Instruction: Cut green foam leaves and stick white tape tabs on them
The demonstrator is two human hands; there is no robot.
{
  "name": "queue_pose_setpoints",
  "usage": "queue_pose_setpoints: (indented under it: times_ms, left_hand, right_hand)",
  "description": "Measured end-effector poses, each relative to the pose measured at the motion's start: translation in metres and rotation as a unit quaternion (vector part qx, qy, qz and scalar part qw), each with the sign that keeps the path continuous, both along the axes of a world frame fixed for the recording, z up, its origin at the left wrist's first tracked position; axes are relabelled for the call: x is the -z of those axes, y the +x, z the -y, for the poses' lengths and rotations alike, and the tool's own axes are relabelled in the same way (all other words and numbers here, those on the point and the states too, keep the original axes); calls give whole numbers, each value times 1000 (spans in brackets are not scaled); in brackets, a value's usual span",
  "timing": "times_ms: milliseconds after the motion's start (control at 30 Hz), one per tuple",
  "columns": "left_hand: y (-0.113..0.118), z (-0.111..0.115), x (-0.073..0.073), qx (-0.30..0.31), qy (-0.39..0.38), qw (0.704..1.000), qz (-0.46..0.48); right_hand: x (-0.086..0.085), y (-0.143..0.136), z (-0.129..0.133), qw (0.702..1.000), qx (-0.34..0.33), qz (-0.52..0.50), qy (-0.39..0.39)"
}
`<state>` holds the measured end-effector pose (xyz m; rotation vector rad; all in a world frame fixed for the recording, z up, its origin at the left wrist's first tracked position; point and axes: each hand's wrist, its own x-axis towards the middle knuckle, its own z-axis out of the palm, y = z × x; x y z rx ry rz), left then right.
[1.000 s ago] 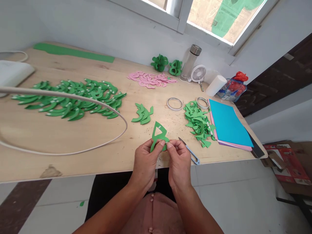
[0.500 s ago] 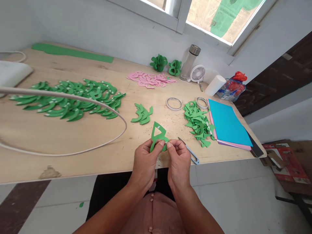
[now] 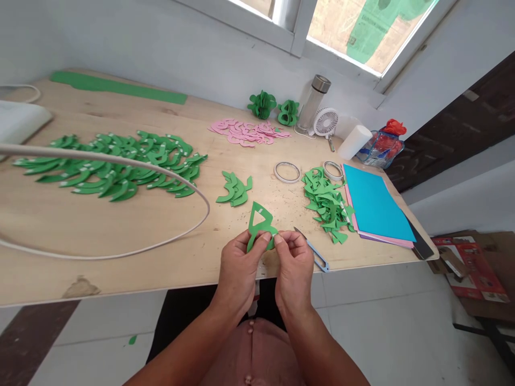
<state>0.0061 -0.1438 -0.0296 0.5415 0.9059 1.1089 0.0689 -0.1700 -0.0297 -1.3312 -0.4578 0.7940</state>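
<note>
A green paper cutout (image 3: 261,219) with a triangular hole and a small white strip is held up between both hands near the table's front edge. My left hand (image 3: 242,257) pinches its lower left part between thumb and fingers. My right hand (image 3: 295,260) is closed at its lower right edge, thumb against the paper. Just right of my right hand lies a blue-handled cutter (image 3: 317,253). Beyond my left hand rests a small stack of curved green pieces (image 3: 234,188). The fingertips behind the cutout are hidden.
A white cable (image 3: 177,174) arches across the left side, before a large green pile (image 3: 120,161). Tape rings (image 3: 287,181), green scraps (image 3: 328,201) and blue sheets (image 3: 376,203) lie right. Pink cutouts (image 3: 249,132), a bottle (image 3: 311,104) and a fan (image 3: 325,122) stand behind.
The cutout has tilted very slightly to the left. Both hands keep their hold, almost unmoved, and the camera view has shifted a little.
</note>
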Motion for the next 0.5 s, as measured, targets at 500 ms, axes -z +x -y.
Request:
queue_pose_setpoints:
  times_ms: [500]
  left_hand:
    - [0,0,2,-4,-6,1000,-5]
  right_hand:
    - [4,-5,-2,999,29,-20,18]
